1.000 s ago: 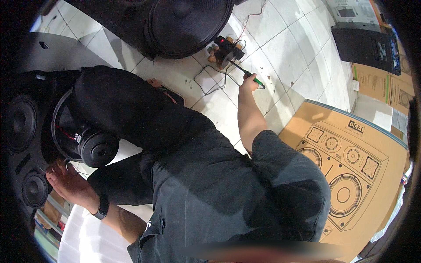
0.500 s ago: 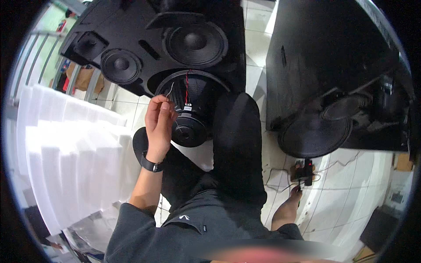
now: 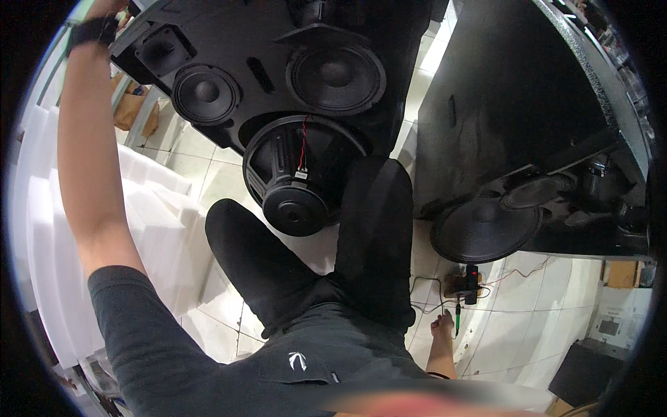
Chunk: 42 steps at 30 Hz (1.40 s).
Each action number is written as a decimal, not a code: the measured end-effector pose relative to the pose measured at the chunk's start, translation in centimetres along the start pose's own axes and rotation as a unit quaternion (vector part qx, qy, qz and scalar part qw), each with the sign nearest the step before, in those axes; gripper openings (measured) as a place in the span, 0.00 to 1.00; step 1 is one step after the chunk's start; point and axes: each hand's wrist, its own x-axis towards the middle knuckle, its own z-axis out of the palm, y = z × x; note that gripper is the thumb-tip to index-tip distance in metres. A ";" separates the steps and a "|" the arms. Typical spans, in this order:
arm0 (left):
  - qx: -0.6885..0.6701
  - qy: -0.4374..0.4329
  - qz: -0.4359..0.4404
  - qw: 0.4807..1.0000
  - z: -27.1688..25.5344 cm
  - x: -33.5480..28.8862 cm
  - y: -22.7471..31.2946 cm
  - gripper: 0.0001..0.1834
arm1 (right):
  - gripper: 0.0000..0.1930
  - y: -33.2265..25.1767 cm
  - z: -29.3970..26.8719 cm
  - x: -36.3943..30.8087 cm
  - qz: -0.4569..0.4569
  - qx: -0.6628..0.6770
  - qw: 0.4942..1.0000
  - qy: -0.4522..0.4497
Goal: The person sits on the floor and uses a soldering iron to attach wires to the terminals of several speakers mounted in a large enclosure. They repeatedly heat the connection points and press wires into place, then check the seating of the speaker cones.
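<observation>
My left arm reaches up to the far left. The left hand [image 3: 104, 7] is at the picture's edge by the speaker cabinet's corner, its fingers cut off, and whatever it holds is hidden. Low on the right, my right hand [image 3: 440, 324] is closed at a thin green-handled soldering iron [image 3: 458, 321], just below a small black device [image 3: 472, 283] on the floor. Between my knees and the black cabinet [image 3: 257, 42], a large speaker driver [image 3: 295, 208] hangs magnet-side toward me. A twisted red and black wire [image 3: 303, 142] runs to its white terminal [image 3: 301, 175].
A second black speaker cabinet [image 3: 500, 90] stands to the right, with a large cone [image 3: 486, 226] near the floor. White foam sheets [image 3: 146, 208] are stacked at left. Thin cables [image 3: 521, 271] cross the tiled floor [image 3: 528, 299]. A cardboard box [image 3: 620, 273] lies far right.
My left hand has swung from the driver, where it pinched a thin silvery wire, up to the far left. My right hand has shifted down and left from the small black device. The view has shifted slightly.
</observation>
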 end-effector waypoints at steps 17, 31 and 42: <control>0.006 -0.056 -0.105 0.993 4.0 -0.4 -4.8 0.17 | 0.71 -12.3 42.4 -57.6 -0.614 0.034 0.640 -0.461; 0.011 0.284 0.147 0.947 5.1 -5.7 -2.5 0.14 | 0.61 -13.6 50.0 -64.0 -0.678 0.131 0.653 -0.312; -0.380 0.278 -0.069 0.879 15.5 -19.8 2.4 0.17 | 0.43 -13.0 50.2 -64.1 -0.717 0.156 0.637 -0.238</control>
